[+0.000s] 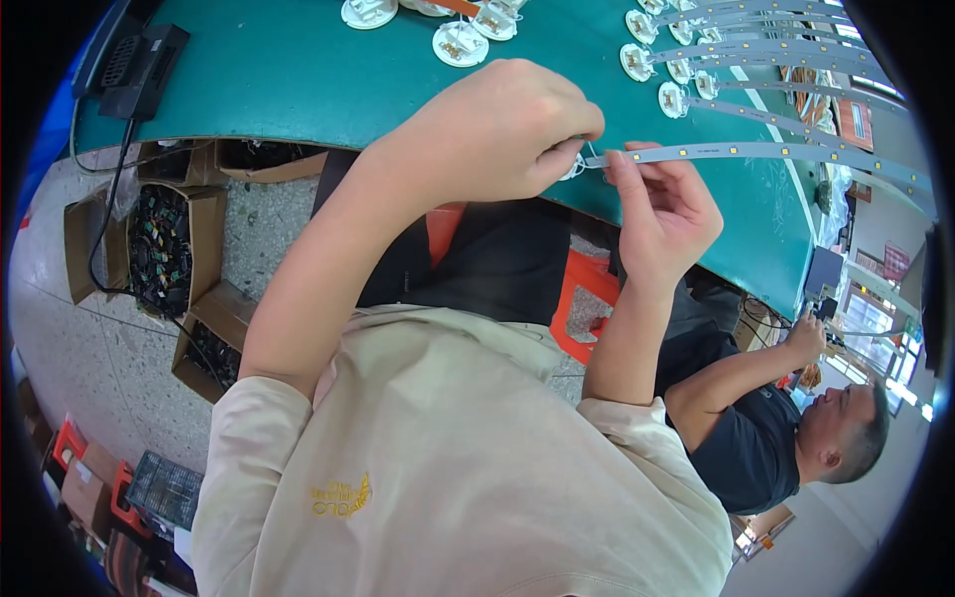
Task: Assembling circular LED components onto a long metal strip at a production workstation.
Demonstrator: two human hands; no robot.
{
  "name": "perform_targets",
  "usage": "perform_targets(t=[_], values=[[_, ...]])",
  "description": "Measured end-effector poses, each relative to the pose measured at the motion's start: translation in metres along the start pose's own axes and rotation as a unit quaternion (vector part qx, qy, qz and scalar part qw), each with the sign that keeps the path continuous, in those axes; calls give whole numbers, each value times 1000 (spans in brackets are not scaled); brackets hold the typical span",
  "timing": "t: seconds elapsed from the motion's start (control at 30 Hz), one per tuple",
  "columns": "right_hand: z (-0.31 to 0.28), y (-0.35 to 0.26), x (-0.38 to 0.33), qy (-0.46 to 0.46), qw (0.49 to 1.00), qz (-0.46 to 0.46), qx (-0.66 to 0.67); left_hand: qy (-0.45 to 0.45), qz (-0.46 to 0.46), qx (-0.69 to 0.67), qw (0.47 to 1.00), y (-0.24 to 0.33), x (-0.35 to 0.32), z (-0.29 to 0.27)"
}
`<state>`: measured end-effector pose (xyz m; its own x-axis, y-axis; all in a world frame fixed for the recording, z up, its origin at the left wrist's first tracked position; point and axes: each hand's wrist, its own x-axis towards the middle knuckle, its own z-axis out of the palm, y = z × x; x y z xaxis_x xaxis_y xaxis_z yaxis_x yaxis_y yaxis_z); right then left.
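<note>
Long thin grey flexible LED strip with small yellow chips (756,151) held at its near end, over the edge of the green-topped workbench (298,80). Long axis near horizontal in view, running from the hands out to the right and sagging slightly toward the far end. Strip lies to the right of both hands; free length entirely on the right side.

Right hand (667,214) nearer to strip body: thumb and forefinger pinched closed on the strip end, other fingers loosely curled. Left hand (492,129) closed almost to a fist, fingertips pinching a small white round part (574,167) at the very tip of the strip; part mostly hidden, exact shape unclear. Both hands touching at the joint, just beside each other.

Counts: 1 strip in hand. Roughly 5 more grey strips (776,50) laid parallel on bench, upper right, each ending in a white round disc; about 6 such discs (637,60) visible there, overlap makes exact count uncertain. About 4 loose white round discs (460,43) at top centre, partly cut by frame.

Further out: black desk phone with cord (134,60) top left; open cardboard boxes of dark small parts (164,249) on floor, 3 visible; orange plastic stool (582,298) under bench; second person in dark shirt (756,428) lower right, own hand at another bench.
</note>
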<state>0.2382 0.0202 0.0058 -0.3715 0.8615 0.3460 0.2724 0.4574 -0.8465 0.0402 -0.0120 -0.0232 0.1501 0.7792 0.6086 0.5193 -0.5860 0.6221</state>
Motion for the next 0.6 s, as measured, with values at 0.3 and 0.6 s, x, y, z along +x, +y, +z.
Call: perform_targets(t=[0.3, 0.6], values=[[5, 4, -5, 2, 1000, -24, -11, -11, 11, 69, 997, 5, -4, 0], [3, 5, -16, 5, 998, -47, -40, 11, 0, 59, 998, 13, -9, -2]])
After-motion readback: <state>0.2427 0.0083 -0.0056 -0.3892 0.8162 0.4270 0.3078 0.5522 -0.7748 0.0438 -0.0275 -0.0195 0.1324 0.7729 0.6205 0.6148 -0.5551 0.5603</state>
